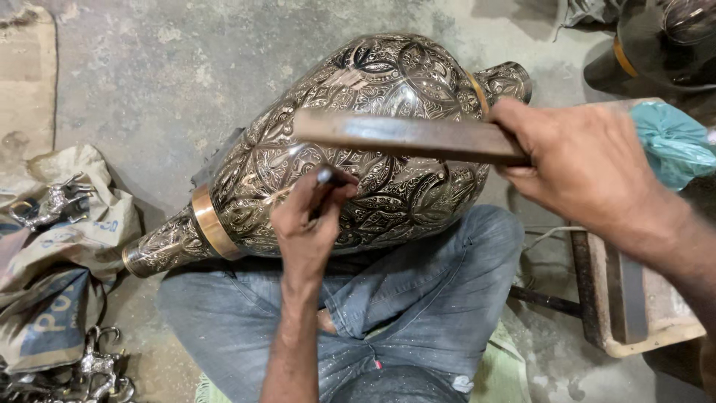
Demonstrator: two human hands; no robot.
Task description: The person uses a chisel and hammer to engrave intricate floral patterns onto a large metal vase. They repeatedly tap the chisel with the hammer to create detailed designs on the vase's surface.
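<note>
Engraved metal vase across lap, left hand pinching chisel, right hand gripping bar

even soft light, glare on engraved vase, mostly sharp focus

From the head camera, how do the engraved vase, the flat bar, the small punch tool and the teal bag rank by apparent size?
1. Engraved metal vase, by far the largest.
2. Flat bar in the right hand.
3. Teal bag, partly hidden, so its rank is unsure.
4. Small punch tool in the left hand, mostly covered.
</note>
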